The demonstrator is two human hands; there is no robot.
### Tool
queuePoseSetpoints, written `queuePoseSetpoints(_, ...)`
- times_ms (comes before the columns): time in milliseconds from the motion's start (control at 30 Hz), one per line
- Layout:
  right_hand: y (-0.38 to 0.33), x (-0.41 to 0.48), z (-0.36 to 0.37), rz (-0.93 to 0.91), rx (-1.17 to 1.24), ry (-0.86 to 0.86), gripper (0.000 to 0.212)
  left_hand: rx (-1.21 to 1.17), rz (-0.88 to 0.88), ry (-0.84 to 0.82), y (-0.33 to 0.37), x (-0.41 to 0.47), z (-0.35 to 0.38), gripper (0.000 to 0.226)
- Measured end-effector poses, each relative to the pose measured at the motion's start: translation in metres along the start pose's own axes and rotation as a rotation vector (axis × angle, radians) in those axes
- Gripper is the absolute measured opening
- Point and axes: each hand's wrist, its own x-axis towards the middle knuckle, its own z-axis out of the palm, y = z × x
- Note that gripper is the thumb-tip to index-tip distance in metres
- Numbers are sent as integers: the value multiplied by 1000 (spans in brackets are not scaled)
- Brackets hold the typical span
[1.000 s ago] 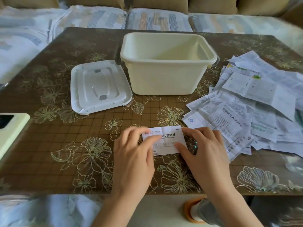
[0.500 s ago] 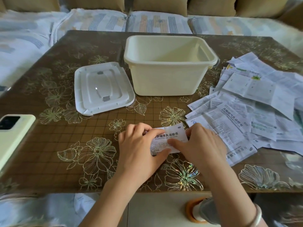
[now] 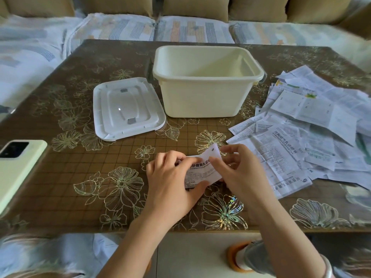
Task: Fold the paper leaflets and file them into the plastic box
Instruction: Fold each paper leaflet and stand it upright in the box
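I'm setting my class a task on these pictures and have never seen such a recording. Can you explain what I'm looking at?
There is no machine here: a person works with two bare hands. Every picture comes from one wide-angle camera worn on the head, looking forward and down. The left hand and right hand both pinch one printed leaflet, apparently folding it, over the table. Behind stands an open cream plastic box. Its white lid lies beside it, on the person's left. A loose pile of leaflets lies on the right, and a phone lies at the left edge.
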Motion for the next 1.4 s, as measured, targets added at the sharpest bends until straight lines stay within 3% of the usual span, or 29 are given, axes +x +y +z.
queuePoseSetpoints(100,11,-15,-1,-157,-62,32,19,5,-6,-43,1,3,-4,58)
queuePoseSetpoints(200,24,-36,1,-442,-257,108,13,9,-15,-111,0,8,-8,60)
queuePoseSetpoints(300,35,-45,6,-615,-305,65,28,-6,-40,-187,-1,15,-15,53)
queuePoseSetpoints(400,40,-44,11,-682,-381,-4,34,-138,-84,-215,-8,20,-21,33)
queuePoseSetpoints(533,42,-44,12,-705,-504,-25,34,-434,-143,-119,-24,16,-18,60)
queuePoseSetpoints(667,42,-42,11,-721,-521,-28,31,-453,-33,28,-24,6,-10,47)
queuePoseSetpoints(800,38,-38,9,-700,-505,-48,27,-398,49,40,-30,2,-10,34)
queuePoseSetpoints(900,27,-29,10,-669,-475,-29,24,-193,134,24,-30,-1,-11,33)
queuePoseSetpoints(1033,10,-17,16,-418,-483,32,12,-84,158,13,-30,-6,-9,37)
queuePoseSetpoints(1200,-8,-4,23,-84,-458,-70,35,-92,121,-2,-30,-5,-7,43)
queuePoseSetpoints(1300,-8,-2,23,-1,-333,-87,31,-108,127,-14,-31,-4,-9,41)
queuePoseSetpoints(1400,-6,-5,21,-31,-419,-95,17,-108,143,-9,-31,-5,-8,40)
